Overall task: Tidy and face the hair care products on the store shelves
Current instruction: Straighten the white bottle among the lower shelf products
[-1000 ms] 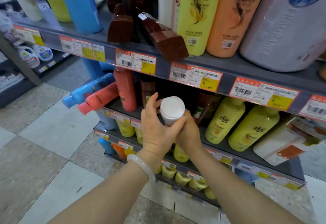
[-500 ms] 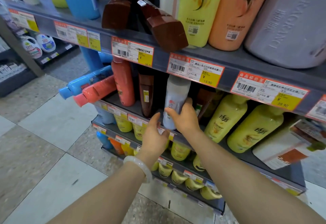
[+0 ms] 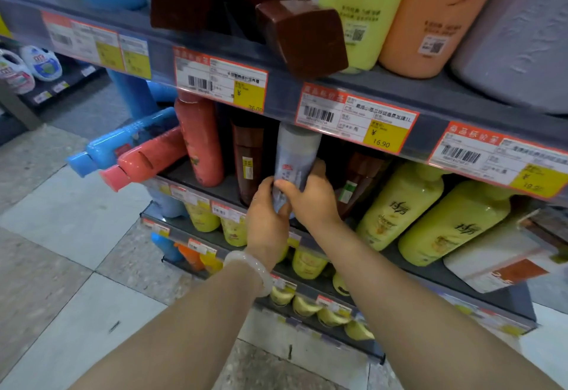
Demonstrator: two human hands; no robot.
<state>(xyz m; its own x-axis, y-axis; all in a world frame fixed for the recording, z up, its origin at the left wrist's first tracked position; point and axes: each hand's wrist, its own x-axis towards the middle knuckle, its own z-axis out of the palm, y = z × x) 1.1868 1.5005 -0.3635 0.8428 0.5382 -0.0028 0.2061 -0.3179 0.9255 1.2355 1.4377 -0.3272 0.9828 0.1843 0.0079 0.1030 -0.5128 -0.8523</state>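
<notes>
White bottle (image 3: pixel 296 156) is now upright in its shelf slot, no longer out in front of me cap-first. Left hand (image 3: pixel 266 214) came up; both it and right hand (image 3: pixel 310 197) grip its lower body. Brown bottle (image 3: pixel 249 162) just left of my hands. Seating looks done; label facing likely remains.
</notes>
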